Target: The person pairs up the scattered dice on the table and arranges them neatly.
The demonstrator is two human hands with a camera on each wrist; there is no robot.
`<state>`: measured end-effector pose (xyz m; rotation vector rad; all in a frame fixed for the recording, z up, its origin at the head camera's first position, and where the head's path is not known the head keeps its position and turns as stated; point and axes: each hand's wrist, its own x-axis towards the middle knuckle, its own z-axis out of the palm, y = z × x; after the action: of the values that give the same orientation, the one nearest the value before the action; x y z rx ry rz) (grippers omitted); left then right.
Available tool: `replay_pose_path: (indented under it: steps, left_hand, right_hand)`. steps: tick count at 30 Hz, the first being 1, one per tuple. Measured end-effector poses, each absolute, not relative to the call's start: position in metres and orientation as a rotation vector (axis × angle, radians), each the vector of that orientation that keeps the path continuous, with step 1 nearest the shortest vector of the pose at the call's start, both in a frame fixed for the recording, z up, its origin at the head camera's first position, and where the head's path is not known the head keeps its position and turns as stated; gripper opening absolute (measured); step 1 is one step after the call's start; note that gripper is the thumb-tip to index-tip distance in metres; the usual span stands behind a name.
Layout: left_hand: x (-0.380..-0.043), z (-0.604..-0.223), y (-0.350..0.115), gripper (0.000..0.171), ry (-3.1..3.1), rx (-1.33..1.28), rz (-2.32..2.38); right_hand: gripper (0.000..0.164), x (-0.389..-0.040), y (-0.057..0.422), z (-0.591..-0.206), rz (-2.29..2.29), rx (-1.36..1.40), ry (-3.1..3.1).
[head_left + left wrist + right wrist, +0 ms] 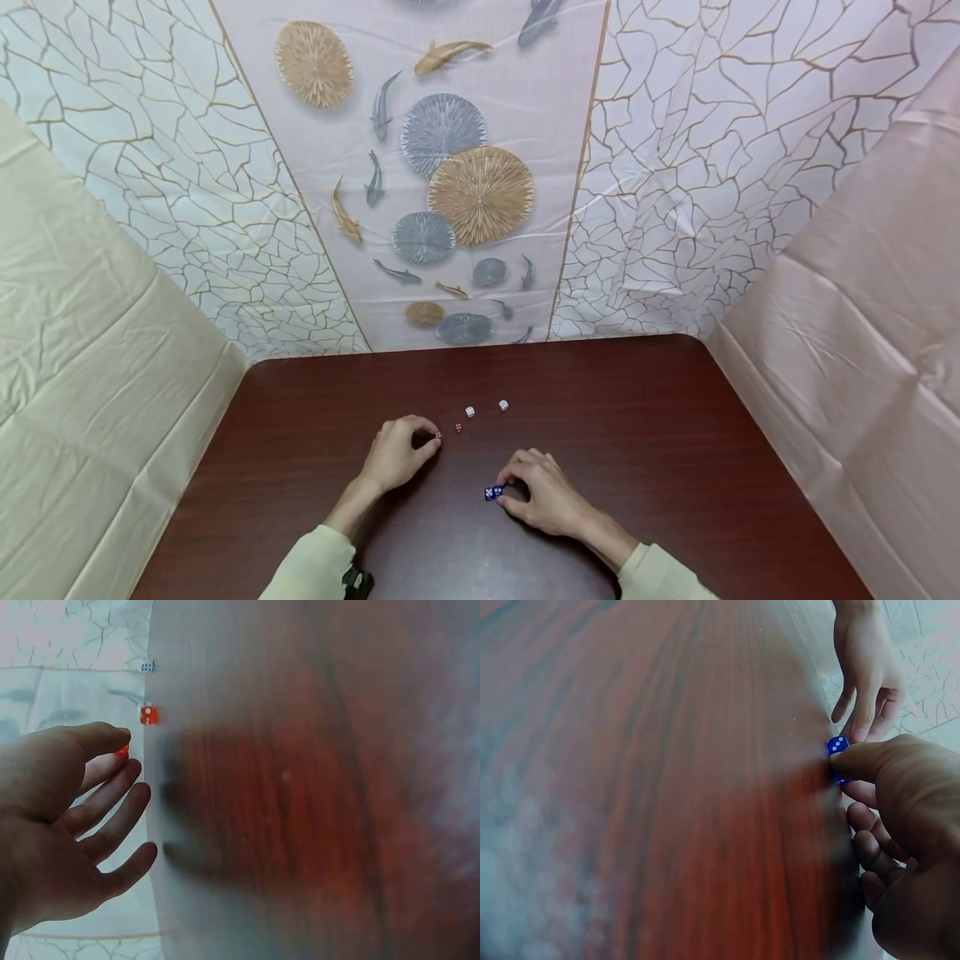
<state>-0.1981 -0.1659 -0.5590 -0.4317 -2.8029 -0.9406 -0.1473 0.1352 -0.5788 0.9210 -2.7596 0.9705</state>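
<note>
My left hand (393, 457) pinches a small red die (438, 435) between thumb and index finger. In the left wrist view most of that die is hidden by the fingertips, while the other fingers spread apart. Just right of it lies a second red die (458, 427). Nearer the front, my right hand (547, 497) holds a blue die (498, 492) between thumb and index finger. Another blue die (489, 493) stands side by side with it on the left. In the right wrist view the thumb partly covers the blue dice (838, 744).
Two white dice, a left one (470, 412) and a right one (503, 405), lie on the dark reddish wooden table (637, 400) beyond the red dice. Patterned cloth (675, 208) hangs behind the table's far edge. Plain pale cloth (82, 350) borders both sides.
</note>
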Motion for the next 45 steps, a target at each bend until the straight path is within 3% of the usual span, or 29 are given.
replay_pose_path:
  steps: [22,45]
  left_hand:
    - [-0.168,-0.555,-0.131,0.005,-2.792,-0.722,-0.928]
    - [-0.170,-0.564,-0.107,0.006,-2.774,-0.823,-0.741]
  right_hand:
    - [0.019,-0.149,0.137,-0.578,0.969,0.931,-2.747]
    - [0.019,-0.149,0.136,-0.580,0.968,0.944,-2.739]
